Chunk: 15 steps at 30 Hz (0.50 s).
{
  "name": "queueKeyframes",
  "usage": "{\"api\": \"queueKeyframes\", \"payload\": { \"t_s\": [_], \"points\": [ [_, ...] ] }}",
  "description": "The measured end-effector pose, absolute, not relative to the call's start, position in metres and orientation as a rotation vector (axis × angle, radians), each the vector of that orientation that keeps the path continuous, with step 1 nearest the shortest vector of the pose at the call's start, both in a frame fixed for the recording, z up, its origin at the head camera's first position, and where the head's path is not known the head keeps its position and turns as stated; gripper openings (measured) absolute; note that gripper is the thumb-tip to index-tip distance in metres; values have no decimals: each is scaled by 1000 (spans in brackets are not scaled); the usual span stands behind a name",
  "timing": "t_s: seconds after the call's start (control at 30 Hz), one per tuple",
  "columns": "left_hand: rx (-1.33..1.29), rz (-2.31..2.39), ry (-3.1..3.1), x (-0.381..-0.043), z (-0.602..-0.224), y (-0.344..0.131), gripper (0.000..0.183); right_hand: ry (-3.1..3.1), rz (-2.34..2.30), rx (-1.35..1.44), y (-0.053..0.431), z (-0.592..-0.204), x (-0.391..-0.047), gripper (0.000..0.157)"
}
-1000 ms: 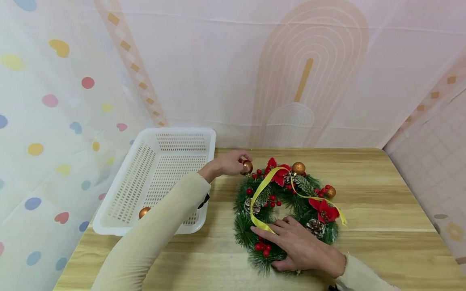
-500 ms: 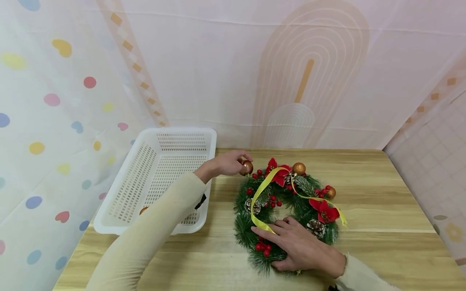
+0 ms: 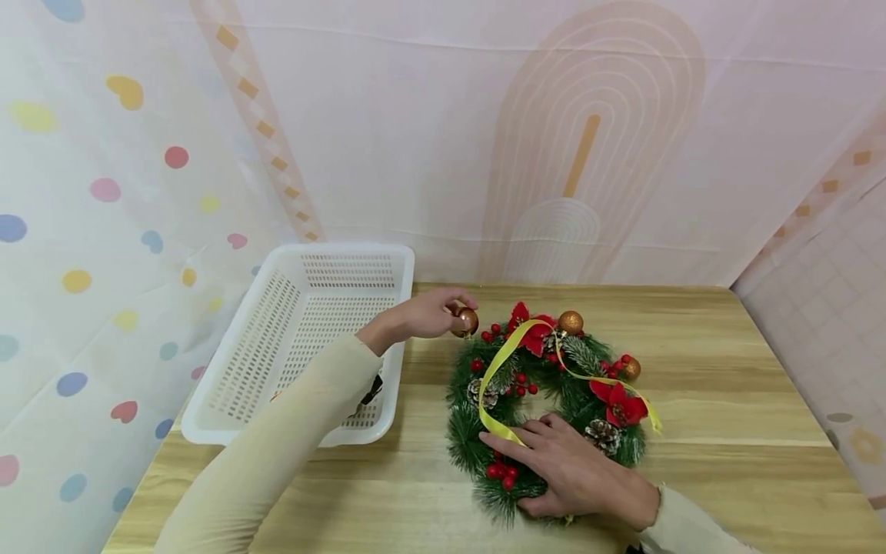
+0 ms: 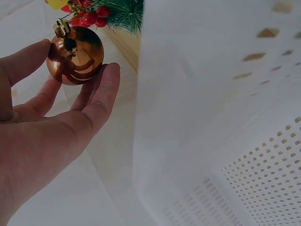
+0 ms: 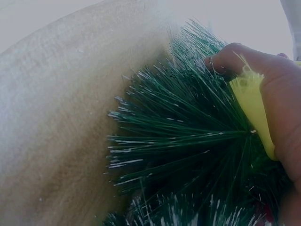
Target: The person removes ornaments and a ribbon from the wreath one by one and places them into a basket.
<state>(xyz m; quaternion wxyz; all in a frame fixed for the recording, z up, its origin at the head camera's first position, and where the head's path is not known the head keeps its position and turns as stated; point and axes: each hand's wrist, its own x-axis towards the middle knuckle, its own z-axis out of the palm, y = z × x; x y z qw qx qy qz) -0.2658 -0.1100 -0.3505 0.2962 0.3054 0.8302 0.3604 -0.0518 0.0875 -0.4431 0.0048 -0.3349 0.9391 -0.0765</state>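
My left hand [image 3: 428,314] pinches a shiny copper Christmas ball [image 3: 464,322] just off the upper left of a green wreath [image 3: 467,442]. In the left wrist view, thumb and fingertips lie around the ball [image 4: 77,59], its gold cap facing up. My right hand [image 3: 576,473] grips the near side of the wreath, fingers over the greenery and thumb at the outer edge. A yellow ribbon [image 3: 504,355] loops over the wreath, and a frayed ribbon end [image 5: 250,96] shows beside the right hand. Red flowers [image 3: 619,405], berries, pinecones [image 3: 602,435] and glittery gold balls [image 3: 571,322] decorate it.
A white perforated basket [image 3: 404,292] stands left of the wreath on the wooden table [image 3: 727,369], with the left forearm reaching across its near side. Patterned cloth [image 3: 429,154] hangs behind the table's far edge and along both sides.
My left hand has drawn slightly left with the copper ball, away from the wreath. The sleeve now covers another copper ball seen earlier in the basket. My right hand keeps its grip.
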Motion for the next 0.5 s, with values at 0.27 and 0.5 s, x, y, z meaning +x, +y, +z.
{"api": "queueKeyframes", "payload": {
  "t_s": [0.27,0.5],
  "points": [
    [804,977,2190,-261,-345,-119,32,2944,-235,-1038,87,-442,-51,98],
    [808,1007,2172,-260,-342,-127,32,2940,-241,-1036,88,-443,-50,97]
  ]
}}
